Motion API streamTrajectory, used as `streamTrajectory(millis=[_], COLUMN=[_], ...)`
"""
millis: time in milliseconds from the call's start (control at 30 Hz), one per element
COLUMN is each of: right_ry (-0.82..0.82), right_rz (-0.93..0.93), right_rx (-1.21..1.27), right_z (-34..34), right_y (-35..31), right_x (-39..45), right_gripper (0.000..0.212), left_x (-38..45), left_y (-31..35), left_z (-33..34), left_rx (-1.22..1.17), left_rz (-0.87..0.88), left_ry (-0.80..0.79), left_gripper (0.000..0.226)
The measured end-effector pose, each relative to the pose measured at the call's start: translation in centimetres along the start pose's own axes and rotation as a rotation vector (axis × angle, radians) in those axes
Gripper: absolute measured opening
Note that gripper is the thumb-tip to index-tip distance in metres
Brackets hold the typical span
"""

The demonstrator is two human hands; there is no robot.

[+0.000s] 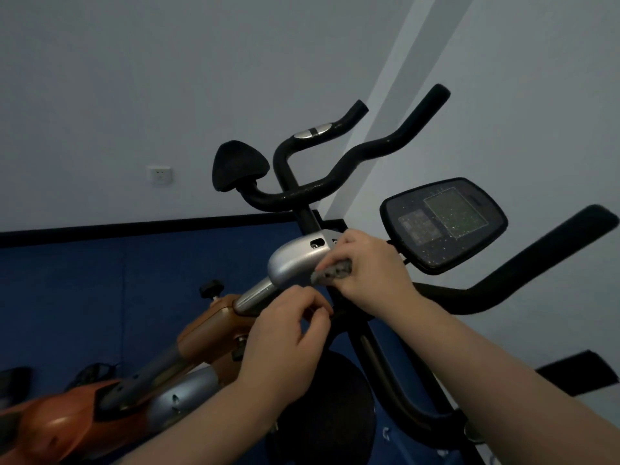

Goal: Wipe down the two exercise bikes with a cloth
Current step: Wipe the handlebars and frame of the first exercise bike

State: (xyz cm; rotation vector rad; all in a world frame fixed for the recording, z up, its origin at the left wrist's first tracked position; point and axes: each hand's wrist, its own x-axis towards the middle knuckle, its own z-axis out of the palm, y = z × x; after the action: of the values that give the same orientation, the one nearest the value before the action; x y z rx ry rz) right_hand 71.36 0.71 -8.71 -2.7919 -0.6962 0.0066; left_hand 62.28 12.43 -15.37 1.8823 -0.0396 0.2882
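Cloth (332,274), grey and bunched small, is pinched in the fingers (339,260) of the right hand (372,273) and pressed against the lower edge of the silver housing (295,263) on the nearer bike's handlebar post, presumably so that the curved shell can be rubbed with a firm, compact pad rather than a loose sheet. The left hand (288,333) is held just below, on the silver post (255,297) where it leaves the orange frame (208,333); its fingers are curled together around or against the post, though whether the post is truly gripped cannot be told in the dim light. A steadying hold is judged likely, so that the bike is kept from rocking under the wiping pressure.

Room for the stroke is limited. The console (443,223), dusty and speckled, is set close to the right of the right hand, and the black handlebar (503,280) sweeps out beneath it, so a wide swing rightward would be blocked. To the left, the housing's rounded end is clear, with open space above the blue floor mat (100,297). A second set of handlebars (352,152) and a black pad (238,166) are seen behind, near the wall (167,78), apart from the hands.
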Motion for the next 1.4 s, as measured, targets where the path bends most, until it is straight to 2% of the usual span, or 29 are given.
streamTrajectory(millis=[100, 200, 333, 400, 567, 667, 733, 900, 967, 1033, 1100, 1167, 1233, 1300, 1400], right_ry=[0.035, -0.094, -0.112, -0.140, -0.076, -0.162, -0.197, -0.036, -0.120, -0.302, -0.363, -0.216, 0.060, 0.241, 0.268], right_rz=[0.119, 0.230, 0.039, -0.027, 0.086, 0.138, 0.124, 0.113, 0.065, -0.026, -0.062, -0.029, 0.035, 0.038, -0.098], right_rx=[0.036, -0.050, 0.066, -0.001, 0.037, 0.116, 0.060, -0.046, -0.044, -0.057, -0.032, -0.045, -0.080, -0.042, 0.035], right_z=[-0.5, -1.8, -2.1, -1.6, -1.2, -2.2, -2.2, -0.4, -1.2, -2.9, -4.1, -3.5, -1.2, 0.9, 1.3], right_y=[1.4, 2.8, 1.6, 0.7, 0.6, 1.5, 1.3, -0.4, -0.1, 0.6, 1.2, 1.5, 1.1, 0.4, 0.6], right_x=[-0.7, -1.5, -2.2, -1.5, -0.2, -1.4, -1.3, 0.2, -0.5, -1.4, -2.1, -2.7, -3.5, -4.4, -5.6], right_gripper=[0.009, 0.021, 0.013, 0.013, 0.017, 0.017, 0.015, 0.017, 0.015, 0.013, 0.014, 0.015, 0.016, 0.014, 0.014], left_x=[0.0, -0.1, -0.1, 0.0, 0.0, 0.0, -0.1, 0.1, 0.1, 0.1, 0.1, 0.1, 0.0, -0.1, -0.1], left_y=[0.0, 0.2, 0.1, 0.0, -0.2, -0.2, -0.2, -0.4, -0.4, -0.4, -0.5, -0.5, -0.6, -0.7, -0.8], left_z=[-0.1, -0.2, -0.1, -0.1, -0.1, -0.1, -0.1, 0.1, 0.0, 0.0, 0.0, 0.0, 0.0, 0.1, 0.1], left_rx=[0.015, 0.011, 0.021, 0.012, 0.009, 0.001, -0.003, -0.017, -0.015, -0.005, 0.005, 0.007, -0.006, -0.022, -0.058], left_rz=[0.012, 0.012, 0.020, 0.020, 0.023, 0.019, 0.019, 0.024, 0.028, 0.030, 0.032, 0.032, 0.028, 0.023, 0.010], left_ry=[-0.021, -0.024, -0.016, -0.012, -0.021, -0.031, -0.027, -0.009, -0.017, -0.028, -0.030, -0.023, -0.011, -0.001, 0.001], left_gripper=[0.015, 0.015, 0.015, 0.016, 0.017, 0.019, 0.022, 0.024, 0.024, 0.023, 0.022, 0.021, 0.020, 0.020, 0.020])
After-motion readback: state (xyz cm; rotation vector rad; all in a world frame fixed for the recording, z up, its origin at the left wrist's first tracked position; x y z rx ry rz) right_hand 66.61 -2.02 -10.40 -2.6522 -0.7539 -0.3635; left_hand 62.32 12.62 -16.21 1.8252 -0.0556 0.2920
